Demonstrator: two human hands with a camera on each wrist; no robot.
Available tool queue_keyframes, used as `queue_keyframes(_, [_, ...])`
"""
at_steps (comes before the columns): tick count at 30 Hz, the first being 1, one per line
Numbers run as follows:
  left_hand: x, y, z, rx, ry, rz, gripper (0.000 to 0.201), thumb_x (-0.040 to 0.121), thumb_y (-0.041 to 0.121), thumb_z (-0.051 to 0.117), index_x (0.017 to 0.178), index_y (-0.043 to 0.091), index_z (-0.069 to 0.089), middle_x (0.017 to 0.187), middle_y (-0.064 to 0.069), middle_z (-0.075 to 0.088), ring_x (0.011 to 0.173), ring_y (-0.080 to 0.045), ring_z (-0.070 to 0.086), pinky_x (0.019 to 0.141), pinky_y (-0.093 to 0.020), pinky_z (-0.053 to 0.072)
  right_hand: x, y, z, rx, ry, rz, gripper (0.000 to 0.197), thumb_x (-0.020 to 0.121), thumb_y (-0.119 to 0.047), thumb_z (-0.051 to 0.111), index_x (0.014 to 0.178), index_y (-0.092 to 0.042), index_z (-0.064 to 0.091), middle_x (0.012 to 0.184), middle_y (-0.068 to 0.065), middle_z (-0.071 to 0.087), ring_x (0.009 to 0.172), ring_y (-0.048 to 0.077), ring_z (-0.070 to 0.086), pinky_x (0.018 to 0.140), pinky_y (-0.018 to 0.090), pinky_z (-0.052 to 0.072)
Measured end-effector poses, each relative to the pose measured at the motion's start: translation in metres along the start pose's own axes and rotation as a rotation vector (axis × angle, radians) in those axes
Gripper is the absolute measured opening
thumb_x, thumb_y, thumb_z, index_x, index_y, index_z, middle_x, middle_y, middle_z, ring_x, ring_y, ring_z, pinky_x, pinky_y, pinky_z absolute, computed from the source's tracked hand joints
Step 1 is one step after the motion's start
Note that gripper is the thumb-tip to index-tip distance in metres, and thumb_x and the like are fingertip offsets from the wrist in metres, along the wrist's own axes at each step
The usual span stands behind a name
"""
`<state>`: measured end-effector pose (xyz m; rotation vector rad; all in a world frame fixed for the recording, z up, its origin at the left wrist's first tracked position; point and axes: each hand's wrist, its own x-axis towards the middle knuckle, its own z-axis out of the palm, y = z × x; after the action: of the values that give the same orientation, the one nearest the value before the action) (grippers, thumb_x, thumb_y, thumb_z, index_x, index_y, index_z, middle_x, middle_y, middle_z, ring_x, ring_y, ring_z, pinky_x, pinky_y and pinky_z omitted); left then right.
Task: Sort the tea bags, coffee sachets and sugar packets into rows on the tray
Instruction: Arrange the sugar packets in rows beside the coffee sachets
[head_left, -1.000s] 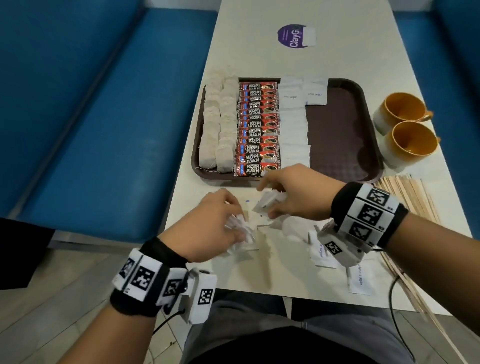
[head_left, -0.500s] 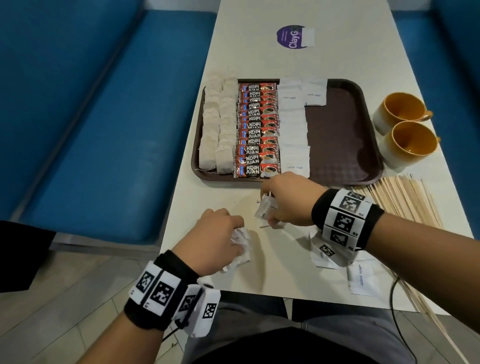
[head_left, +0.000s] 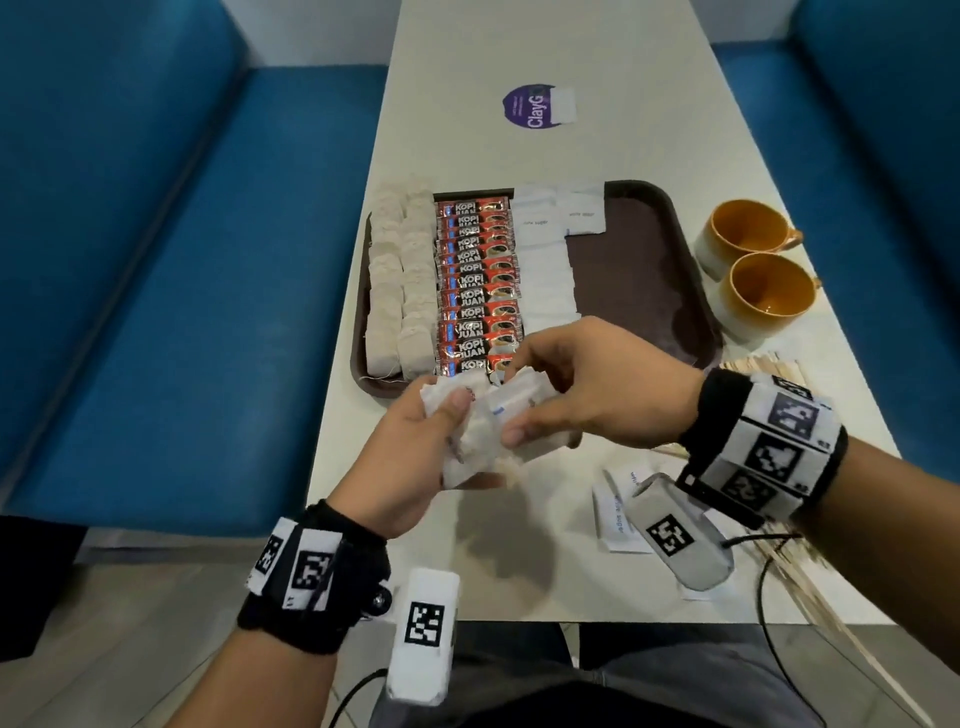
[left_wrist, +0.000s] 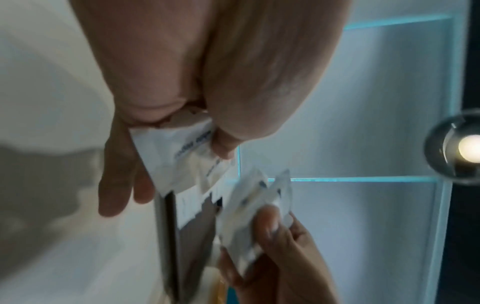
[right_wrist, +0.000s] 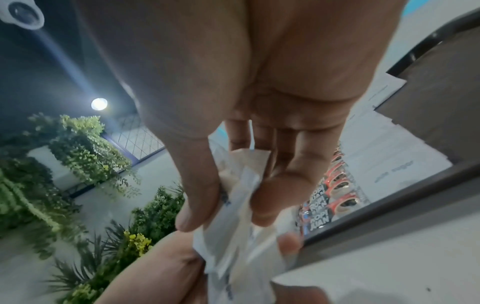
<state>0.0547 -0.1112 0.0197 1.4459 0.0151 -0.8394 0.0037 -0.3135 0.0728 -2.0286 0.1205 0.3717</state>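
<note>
Here, a loose bunch of sugar packets (head_left: 485, 436) is held above the table, just in front of the near rim of the tray (head_left: 696, 332). The left hand (head_left: 415, 457) is curled round the bunch from below, thumb on top; the right hand (head_left: 582, 395) pinches the upper packets between thumb and fingers. On the tray, tea bags (head_left: 400, 291) fill the far-left rows, coffee sachets (head_left: 478, 280) lie beside them, and a sugar row (head_left: 545, 270) sits next, with bare tray to its right. A few packets (head_left: 618, 504) remain on the table in front of the tray. The step is best done if the bunch is squared and one packet is peeled off cleanly, so none is dropped or creased
</note>
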Motion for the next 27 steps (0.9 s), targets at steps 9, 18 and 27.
queue_keyframes(9, [0.013,0.013,0.035,-0.379,-0.374,-0.094,0.048,0.103,0.024,0.029,0.146,0.026,0.049,0.138,-0.02,0.063,0.111,-0.054,0.064,0.075,-0.059,0.058,-0.005,0.026,-0.008,-0.006,0.344,0.098,0.061,0.053,-0.042,0.1,0.098,-0.026,0.062,0.089,-0.005,0.063,0.071,0.014,0.059,0.06,0.024,0.053])
queue_keyframes(18, [0.018,0.008,0.043,-0.286,-0.331,-0.021,0.044,0.095,0.014,0.063,0.136,0.001,0.054,0.114,-0.03,0.067,0.086,-0.044,0.067,0.074,-0.048,0.059,-0.024,0.035,-0.001,0.291,0.397,0.047,0.045,0.064,-0.026,0.095,0.082,0.002,0.066,0.08,0.022,0.071,0.075,0.041,0.07,0.069,0.05,0.062])
queue_keyframes(27, [0.013,0.007,0.035,-0.283,-0.18,0.018,0.041,0.096,0.011,0.061,0.136,0.001,0.058,0.125,-0.027,0.068,0.1,-0.043,0.07,0.072,-0.044,0.063,-0.025,0.042,0.007,0.531,0.407,0.084,0.018,0.085,-0.003,0.077,0.095,0.007,0.067,0.085,0.025,0.074,0.067,0.034,0.07,0.059,0.036,0.063])
